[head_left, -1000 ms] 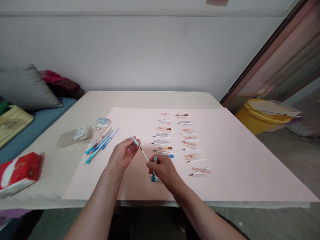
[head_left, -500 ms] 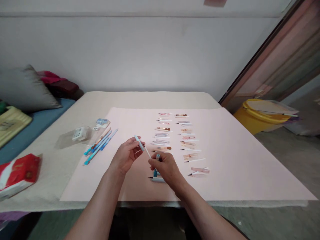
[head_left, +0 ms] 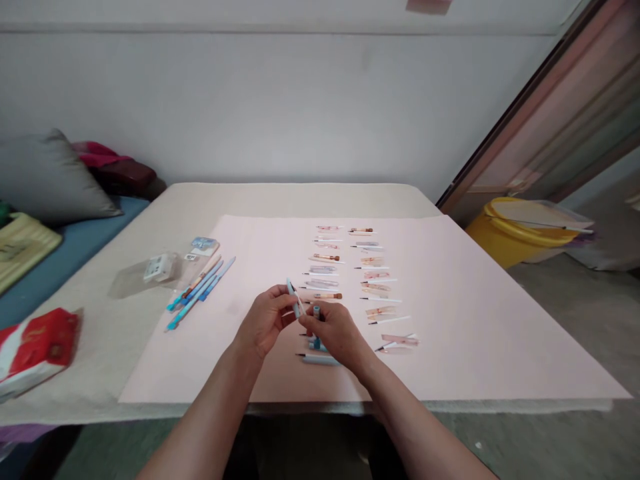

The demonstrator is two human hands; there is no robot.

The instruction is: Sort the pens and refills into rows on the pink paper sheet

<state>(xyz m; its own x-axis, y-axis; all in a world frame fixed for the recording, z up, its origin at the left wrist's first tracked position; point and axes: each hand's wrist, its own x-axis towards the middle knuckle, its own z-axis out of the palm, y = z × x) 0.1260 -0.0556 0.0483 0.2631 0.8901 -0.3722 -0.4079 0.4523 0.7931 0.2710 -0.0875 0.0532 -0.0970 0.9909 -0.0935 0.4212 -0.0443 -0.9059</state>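
My left hand (head_left: pixel 270 319) is closed on a short light blue pen barrel (head_left: pixel 293 297), held upright at a tilt above the pink sheet. Beside the barrel, a thin white pen refill (head_left: pixel 301 307) slants down into the fingertips of my right hand (head_left: pixel 333 330), which is closed on it. A teal-ended pen part (head_left: pixel 317 312) stands up out of that same hand. Both hands nearly touch. Under the right hand lies a pale grey-blue pen piece (head_left: pixel 320 360), with other parts partly hidden by the fingers.
Two columns of dismantled pens with refills (head_left: pixel 380 275) lie on the pink sheet (head_left: pixel 475 320). To the left are several blue pens (head_left: pixel 203 293), a clear plastic package (head_left: pixel 160 268) and a red tissue pack (head_left: pixel 40 347). A yellow bucket (head_left: pixel 515 233) stands beyond the table's right side.
My left hand has moved right with the barrel, close to my right hand. The refill, earlier in line with the barrel's lower end, now lies alongside it.
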